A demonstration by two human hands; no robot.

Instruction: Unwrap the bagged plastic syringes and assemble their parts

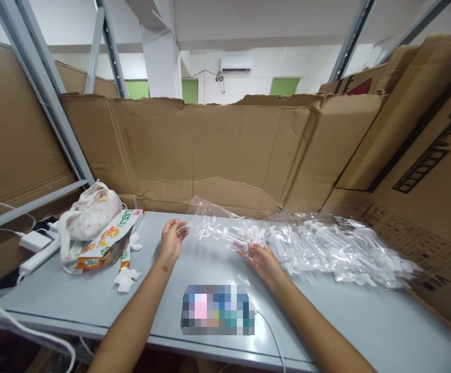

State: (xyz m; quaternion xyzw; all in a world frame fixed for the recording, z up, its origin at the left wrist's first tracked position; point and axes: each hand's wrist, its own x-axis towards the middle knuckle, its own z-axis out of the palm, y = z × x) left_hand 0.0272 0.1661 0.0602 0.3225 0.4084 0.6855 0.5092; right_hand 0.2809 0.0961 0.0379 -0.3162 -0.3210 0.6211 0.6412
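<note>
My right hand (262, 261) grips a clear plastic syringe (235, 238) with dark markings along its barrel and a white end, above the table. Thin clear plastic film (208, 215) surrounds the syringe and spreads towards the left. Across from it, my left hand (174, 239) is raised with loosely curled, parted fingers; its fingertips are close to the film's left edge, and no grip on it shows. To the right of my right hand lies a heap of similar white and clear plastic pieces (326, 248) in clear bags.
A phone-like blurred object (217, 310) with a white cable lies on the grey table (163, 321) between my forearms. At left are an opened snack box (111, 235), crumpled tissues (126, 280), a white cloth bag (93, 210) and a power strip (39, 259). Cardboard walls (210, 150) enclose the table.
</note>
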